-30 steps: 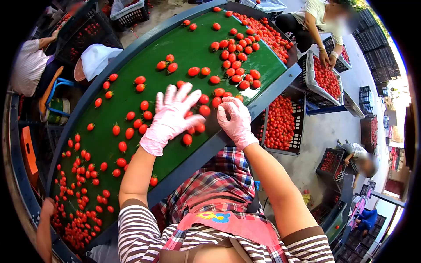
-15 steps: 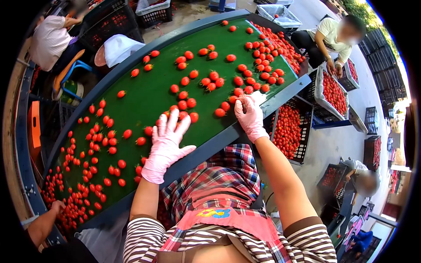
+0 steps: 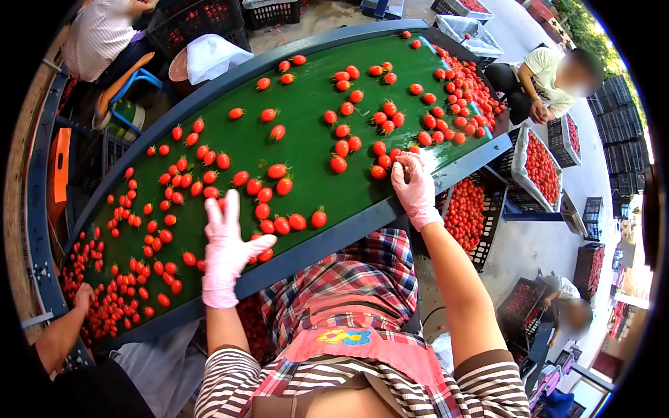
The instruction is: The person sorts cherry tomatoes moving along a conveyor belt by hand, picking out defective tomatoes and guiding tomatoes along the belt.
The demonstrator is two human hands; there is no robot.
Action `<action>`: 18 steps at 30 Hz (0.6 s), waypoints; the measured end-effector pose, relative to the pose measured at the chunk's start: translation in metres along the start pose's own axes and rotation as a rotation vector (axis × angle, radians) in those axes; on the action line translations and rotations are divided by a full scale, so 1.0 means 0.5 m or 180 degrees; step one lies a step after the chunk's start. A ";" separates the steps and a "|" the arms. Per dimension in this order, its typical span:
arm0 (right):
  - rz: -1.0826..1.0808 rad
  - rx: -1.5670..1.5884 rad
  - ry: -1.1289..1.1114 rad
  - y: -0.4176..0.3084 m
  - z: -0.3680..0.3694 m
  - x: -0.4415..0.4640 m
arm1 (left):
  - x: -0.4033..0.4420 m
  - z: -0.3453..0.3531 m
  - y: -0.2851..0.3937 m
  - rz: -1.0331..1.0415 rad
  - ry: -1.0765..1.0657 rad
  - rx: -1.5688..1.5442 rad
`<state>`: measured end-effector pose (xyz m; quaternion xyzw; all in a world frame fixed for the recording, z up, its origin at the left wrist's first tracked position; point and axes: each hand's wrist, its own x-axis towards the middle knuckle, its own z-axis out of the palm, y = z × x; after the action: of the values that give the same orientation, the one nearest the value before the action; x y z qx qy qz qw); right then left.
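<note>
Many red cherry tomatoes (image 3: 277, 171) lie scattered over a green conveyor belt (image 3: 306, 104) in front of me. Over the belt's near edge is my left hand (image 3: 228, 258), in a pink glove, with its fingers spread and tomatoes just beyond and beside the fingertips. My right hand (image 3: 417, 191), also gloved in pink, rests by the near edge farther right. Its fingers are curled in towards the thumb, close to a few tomatoes; whatever they hold, if anything, is hidden.
A metal rail (image 3: 327, 240) borders the belt's near side. Below its right end stands a black crate (image 3: 493, 226) of tomatoes, with a lined crate (image 3: 519, 150) beyond. Another person's hand (image 3: 84, 296) reaches onto the belt's left end. Co-workers sit at upper left and upper right.
The tomatoes have travelled right along the belt. My left hand has shifted left and nearer to me, its fingers still spread. My right hand stays curled by the edge. The view has turned slightly.
</note>
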<state>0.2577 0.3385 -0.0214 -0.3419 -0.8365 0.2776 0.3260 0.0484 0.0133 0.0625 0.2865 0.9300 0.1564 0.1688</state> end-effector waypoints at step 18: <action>-0.0125 -0.0213 0.0269 -0.055 0.001 0.037 | 0.690 0.070 0.209 0.0808 0.0605 -0.0596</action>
<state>0.2363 0.3357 0.0037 -0.3476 -0.8373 0.2284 0.3548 -0.1560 0.3043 -0.0057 0.3686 0.8795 0.2888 0.0851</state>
